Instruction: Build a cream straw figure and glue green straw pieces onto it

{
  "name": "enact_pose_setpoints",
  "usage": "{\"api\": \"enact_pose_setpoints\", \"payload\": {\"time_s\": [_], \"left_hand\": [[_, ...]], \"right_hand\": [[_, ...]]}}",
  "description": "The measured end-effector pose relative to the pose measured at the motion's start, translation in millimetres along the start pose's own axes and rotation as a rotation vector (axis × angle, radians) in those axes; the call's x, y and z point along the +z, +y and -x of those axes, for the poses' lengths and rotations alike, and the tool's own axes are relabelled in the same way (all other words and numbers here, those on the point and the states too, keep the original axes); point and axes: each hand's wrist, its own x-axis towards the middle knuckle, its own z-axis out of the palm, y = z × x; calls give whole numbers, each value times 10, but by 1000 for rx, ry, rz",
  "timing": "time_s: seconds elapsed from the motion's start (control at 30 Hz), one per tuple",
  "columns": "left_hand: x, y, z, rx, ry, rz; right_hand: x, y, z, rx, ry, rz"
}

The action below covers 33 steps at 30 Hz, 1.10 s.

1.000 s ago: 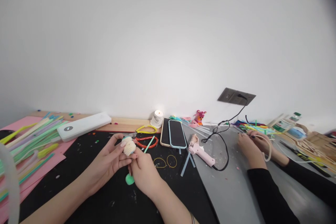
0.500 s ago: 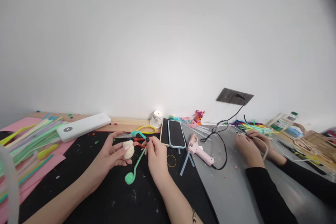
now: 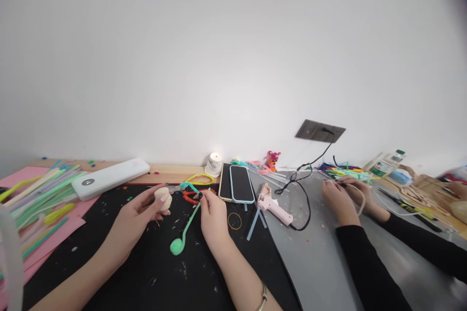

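My left hand holds a small cream ball wound from pipe cleaner between thumb and fingertips, lifted above the black mat. My right hand is closed in a pinch on a green pipe cleaner. That stem runs from a hooked top near my fingers down to a coiled green end resting on the mat. The two hands are a short way apart.
Red-handled pliers lie behind my hands. Two phones, a pink glue gun with its black cord, a lit candle, a white case and a heap of pipe cleaners surround the mat. Another person's hands work at the right.
My hands have separated. The right hand left the cream ball and took hold of the green pipe cleaner's upper end. The left hand carried the ball leftward.
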Motion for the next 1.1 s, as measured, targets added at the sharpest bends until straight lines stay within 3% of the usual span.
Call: {"api": "enact_pose_setpoints", "payload": {"time_s": [0.2, 0.47, 0.77, 0.87, 1.1], "left_hand": [[22, -1, 24, -108, -69, 149], [70, 85, 94, -198, -129, 274], [39, 47, 72, -154, -147, 262], [8, 23, 50, -107, -93, 222], [-136, 38, -29, 60, 198, -5]], "right_hand": [[8, -47, 41, -45, -55, 84], [24, -54, 60, -124, -105, 8], [20, -76, 72, -202, -232, 52], [26, -79, 71, -180, -199, -21], [19, -54, 49, -51, -12, -90]]}}
